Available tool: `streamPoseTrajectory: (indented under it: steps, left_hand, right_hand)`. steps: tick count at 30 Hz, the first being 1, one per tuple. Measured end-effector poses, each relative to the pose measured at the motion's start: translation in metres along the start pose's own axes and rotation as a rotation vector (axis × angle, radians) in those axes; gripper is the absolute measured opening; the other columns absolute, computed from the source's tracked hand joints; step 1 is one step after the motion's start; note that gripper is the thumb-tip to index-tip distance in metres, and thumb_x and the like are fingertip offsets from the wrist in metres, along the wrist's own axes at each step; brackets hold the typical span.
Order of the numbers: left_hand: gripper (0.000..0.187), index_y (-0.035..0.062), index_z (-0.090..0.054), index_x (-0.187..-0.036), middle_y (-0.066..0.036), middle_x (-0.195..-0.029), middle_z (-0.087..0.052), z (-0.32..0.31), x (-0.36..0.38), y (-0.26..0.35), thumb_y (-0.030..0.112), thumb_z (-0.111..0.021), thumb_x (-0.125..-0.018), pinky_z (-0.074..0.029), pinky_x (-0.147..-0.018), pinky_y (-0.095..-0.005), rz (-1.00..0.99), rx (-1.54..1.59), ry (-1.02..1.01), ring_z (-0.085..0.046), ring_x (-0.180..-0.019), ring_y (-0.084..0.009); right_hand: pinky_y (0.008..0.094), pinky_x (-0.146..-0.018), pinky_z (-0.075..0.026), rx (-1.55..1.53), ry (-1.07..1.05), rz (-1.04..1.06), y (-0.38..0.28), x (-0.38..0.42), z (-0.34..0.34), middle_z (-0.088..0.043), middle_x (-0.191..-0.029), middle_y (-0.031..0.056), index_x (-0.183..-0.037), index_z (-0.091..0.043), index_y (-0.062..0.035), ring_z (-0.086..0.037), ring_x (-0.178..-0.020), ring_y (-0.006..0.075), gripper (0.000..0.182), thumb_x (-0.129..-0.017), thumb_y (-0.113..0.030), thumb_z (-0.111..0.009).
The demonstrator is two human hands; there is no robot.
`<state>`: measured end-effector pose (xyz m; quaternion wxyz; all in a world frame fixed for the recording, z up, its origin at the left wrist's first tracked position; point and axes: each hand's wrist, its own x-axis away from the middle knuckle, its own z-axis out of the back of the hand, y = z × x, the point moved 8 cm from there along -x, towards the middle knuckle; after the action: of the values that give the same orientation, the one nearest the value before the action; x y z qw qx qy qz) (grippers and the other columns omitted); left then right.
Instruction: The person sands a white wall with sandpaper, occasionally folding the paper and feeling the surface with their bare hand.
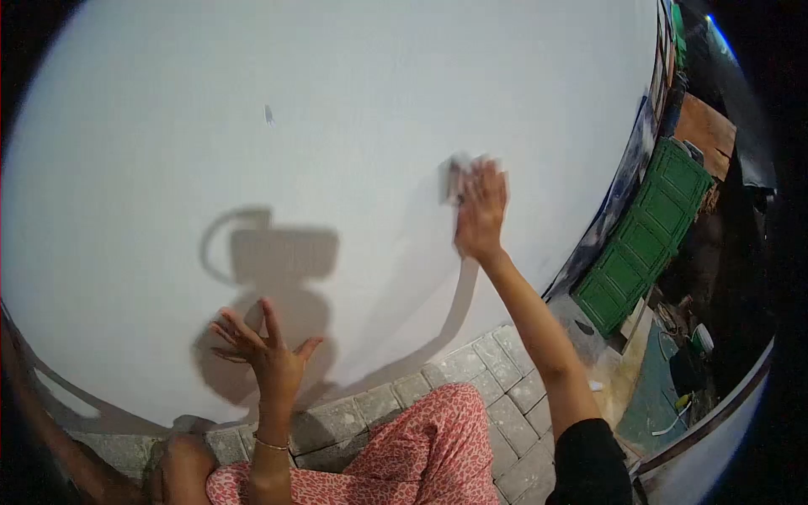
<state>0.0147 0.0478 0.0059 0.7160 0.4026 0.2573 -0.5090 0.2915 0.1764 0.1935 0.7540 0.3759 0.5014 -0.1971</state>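
Observation:
A large smooth white wall [379, 151] fills most of the view. My right hand [481, 206] is against it, right of centre, smeared by motion. Under or beside its fingers there seems to be something small and pale, too blurred to make out. Lower and to the left, my left hand [265, 345] is raised in front of the wall with its fingers spread, holding nothing. Shadows of my head and arms fall on the wall. A small grey mark [268, 114] shows on its upper left part.
Grey paving blocks [513, 412] run along the wall's foot. My legs in pink patterned cloth [429, 438] are bent close to it. At the right lie a green panel [644, 236], a brown board [705, 135] and assorted clutter. A bare knee [187, 467] shows lower left.

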Motion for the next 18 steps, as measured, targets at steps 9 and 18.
streamPoseTrajectory:
  steps: [9, 18]
  left_hand:
    - [0.126, 0.0322, -0.004, -0.147, -0.026, -0.147, 0.017, 0.001, 0.001, -0.001, 0.062, -0.078, -0.050, 0.002, -0.091, -0.0778, 0.001, 0.047, 0.025, 0.015, -0.132, -0.0533]
    - [0.128, 0.0325, -0.002, -0.147, -0.027, -0.147, 0.018, 0.002, 0.002, -0.001, 0.064, -0.078, -0.049, 0.002, -0.091, -0.0776, -0.011, 0.018, 0.036, 0.015, -0.132, -0.0542]
  right_hand:
    - [0.0544, -0.110, -0.006, -0.049, -0.041, 0.077, -0.044, 0.013, -0.017, -0.030, -0.146, 0.0182, -0.129, -0.051, -0.0086, -0.016, -0.139, 0.0369, 0.043, -0.087, -0.018, -0.047]
    - [0.0508, -0.111, -0.012, -0.123, -0.109, 0.401, -0.106, 0.002, -0.033, -0.039, -0.143, 0.0038, -0.113, -0.062, -0.0228, -0.033, -0.134, 0.0267, 0.030, -0.083, -0.023, -0.057]
